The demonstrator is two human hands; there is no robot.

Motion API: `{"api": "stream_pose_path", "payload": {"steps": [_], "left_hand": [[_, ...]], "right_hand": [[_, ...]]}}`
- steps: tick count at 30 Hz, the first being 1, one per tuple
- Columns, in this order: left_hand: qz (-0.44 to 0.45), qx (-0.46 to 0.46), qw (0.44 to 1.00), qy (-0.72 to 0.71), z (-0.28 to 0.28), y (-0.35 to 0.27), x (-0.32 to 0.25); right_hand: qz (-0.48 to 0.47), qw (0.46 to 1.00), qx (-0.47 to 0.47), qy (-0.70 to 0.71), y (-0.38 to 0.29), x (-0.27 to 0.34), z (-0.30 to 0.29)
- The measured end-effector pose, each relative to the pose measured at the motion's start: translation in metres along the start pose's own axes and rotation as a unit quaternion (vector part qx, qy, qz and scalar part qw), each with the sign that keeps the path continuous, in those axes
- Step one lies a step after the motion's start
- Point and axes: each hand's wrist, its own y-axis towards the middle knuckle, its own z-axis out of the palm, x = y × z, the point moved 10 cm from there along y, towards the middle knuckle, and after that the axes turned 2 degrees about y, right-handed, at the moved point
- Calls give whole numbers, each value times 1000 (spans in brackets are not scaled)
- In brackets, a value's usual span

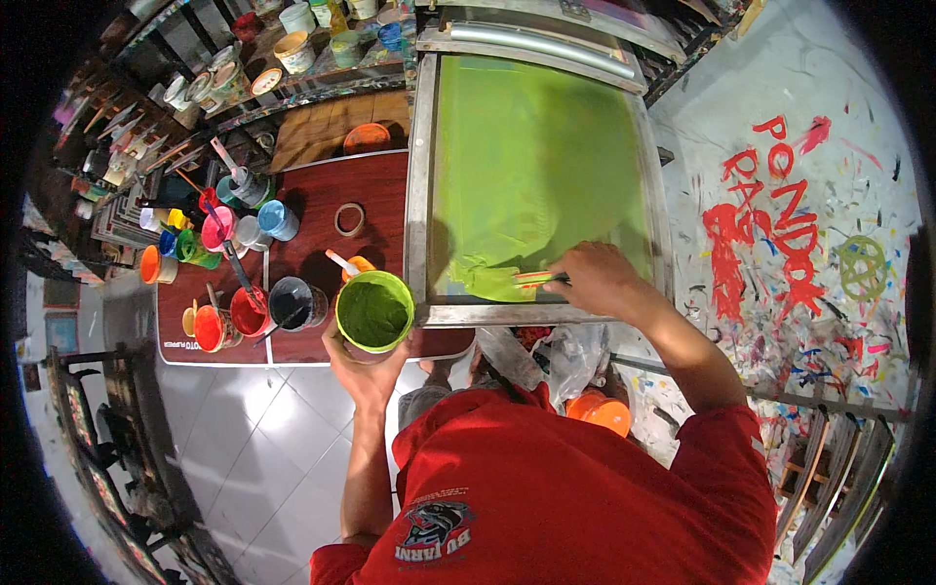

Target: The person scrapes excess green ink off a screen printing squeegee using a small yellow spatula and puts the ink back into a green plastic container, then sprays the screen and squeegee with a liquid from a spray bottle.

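Observation:
My left hand (369, 369) grips a lime-green plastic tub (376, 276) from below, its mouth facing up. Dark green ink (373, 314) lies inside the tub. In my right hand (601, 284) is a spatula (532, 278) with red and green on it; its tip touches the near end of a screen-printing mesh (490, 146). A thick patch of lime-green ink (482, 274) sits around that tip. The metal screen frame (501, 315) surrounds the green-coated mesh, and the tub is just left of its near corner. My fingers hide part of the spatula's handle.
Several open ink tubs, including a black one (296, 301) and a red one (250, 311), crowd a dark red folding table (314, 183). A tape roll (349, 219) lies there too. Shelves (322, 80) hold more tubs. Right stands a paint-marked white surface (804, 219).

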Motion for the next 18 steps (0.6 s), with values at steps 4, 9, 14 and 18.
{"api": "stream_pose_path", "payload": {"steps": [4, 9, 14, 18], "left_hand": [[9, 2, 1000, 14, -1, -2, -1], [28, 5, 999, 18, 9, -2, -4], [36, 37, 997, 53, 29, 1, -10], [88, 37, 992, 87, 45, 6, -30]], "right_hand": [[-46, 987, -81, 132, 14, -32, 38], [-45, 944, -100, 310, 7, -62, 71], [-65, 927, -169, 329, -13, -61, 35], [-121, 934, -254, 218, -43, -28, -32]]}}
